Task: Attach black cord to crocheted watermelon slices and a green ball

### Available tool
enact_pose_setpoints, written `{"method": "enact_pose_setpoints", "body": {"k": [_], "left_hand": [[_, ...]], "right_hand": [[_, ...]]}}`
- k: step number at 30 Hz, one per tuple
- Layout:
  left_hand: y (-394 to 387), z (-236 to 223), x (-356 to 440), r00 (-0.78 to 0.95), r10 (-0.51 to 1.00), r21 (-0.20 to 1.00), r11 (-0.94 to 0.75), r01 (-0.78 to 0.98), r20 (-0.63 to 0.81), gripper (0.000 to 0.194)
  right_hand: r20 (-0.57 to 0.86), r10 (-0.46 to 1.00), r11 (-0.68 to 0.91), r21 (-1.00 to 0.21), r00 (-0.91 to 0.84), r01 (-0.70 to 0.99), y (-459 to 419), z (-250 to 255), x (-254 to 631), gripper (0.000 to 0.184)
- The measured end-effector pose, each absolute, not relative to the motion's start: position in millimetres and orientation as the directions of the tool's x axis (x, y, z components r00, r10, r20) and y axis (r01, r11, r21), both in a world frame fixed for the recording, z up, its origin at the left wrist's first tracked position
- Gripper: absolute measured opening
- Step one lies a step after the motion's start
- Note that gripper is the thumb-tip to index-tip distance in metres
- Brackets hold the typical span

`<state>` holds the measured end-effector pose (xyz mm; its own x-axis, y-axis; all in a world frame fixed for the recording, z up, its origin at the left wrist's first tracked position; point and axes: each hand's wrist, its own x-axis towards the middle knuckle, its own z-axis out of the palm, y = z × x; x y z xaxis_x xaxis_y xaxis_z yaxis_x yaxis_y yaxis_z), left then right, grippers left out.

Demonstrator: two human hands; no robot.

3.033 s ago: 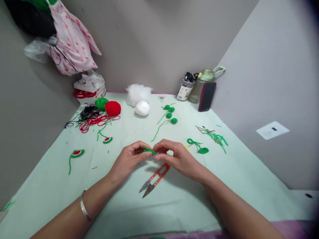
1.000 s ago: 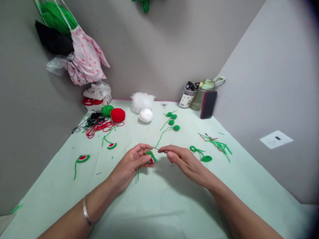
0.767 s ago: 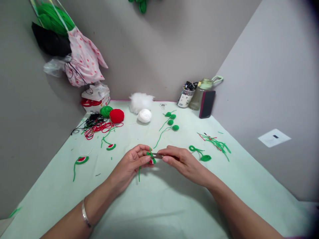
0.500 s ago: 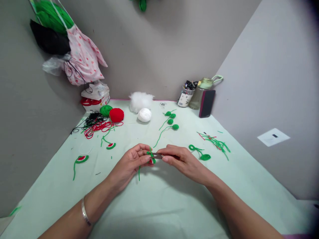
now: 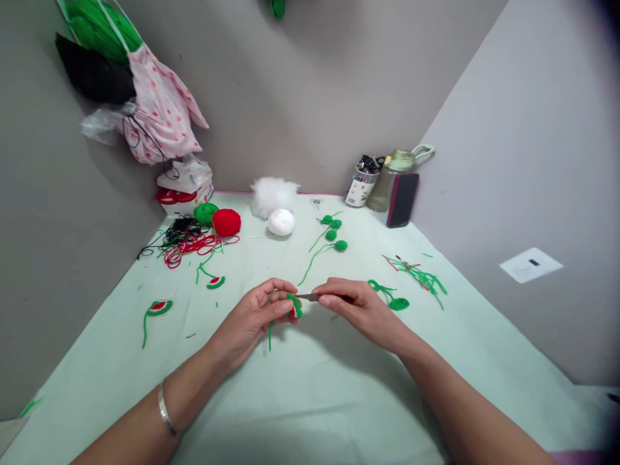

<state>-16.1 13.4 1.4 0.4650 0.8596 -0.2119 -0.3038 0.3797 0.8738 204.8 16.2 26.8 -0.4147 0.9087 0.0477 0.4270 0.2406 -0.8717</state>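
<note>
Near the centre of the head view, over the pale green tabletop (image 5: 271,407), pinches a crocheted watermelon slice (image 5: 295,306) in the left hand (image 5: 258,314), with a green tail (image 5: 270,336) hanging below. Has the right hand's (image 5: 364,312) grip clenched around thread snips (image 5: 309,297), with the tip pointing left at the slice's upper edge; cannot tell whether touching. Farther left, shows two more slices (image 5: 159,308) lying flat. Toward the back, shows red (image 5: 227,223), green (image 5: 206,214) and white (image 5: 281,223) yarn balls, with fluffy stuffing (image 5: 274,196) just behind the white one. Near the right hand, shows a crocheted leaf (image 5: 399,303), with loose green strands (image 5: 423,278) beyond.
</note>
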Motion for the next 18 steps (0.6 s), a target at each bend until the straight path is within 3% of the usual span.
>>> {"method": "enact_pose_setpoints", "body": {"k": [9, 14, 18], "left_hand": [[15.8, -7.1, -17.9, 0.383, 0.909, 0.917, 0.284, -0.281, -0.164, 0.02], [18.6, -11.2, -20.4, 0.303, 0.946, 0.927, 0.212, -0.309, -0.116, 0.023], [15.4, -13.3, -17.9, 0.269, 0.962, 0.952, 0.126, -0.277, -0.049, 0.025]], "right_hand": [[-0.005, 0.934, 0.12, -0.937, -0.357, 0.327, 18.2, 22.4, 204.9, 0.038], [-0.071, 0.794, 0.174, -0.925, -0.604, 0.337, 9.8, 27.2, 200.7, 0.03], [0.06, 0.905, 0.253, -0.871, -0.42, 0.421, 5.6, 20.5, 185.9, 0.026]]}}
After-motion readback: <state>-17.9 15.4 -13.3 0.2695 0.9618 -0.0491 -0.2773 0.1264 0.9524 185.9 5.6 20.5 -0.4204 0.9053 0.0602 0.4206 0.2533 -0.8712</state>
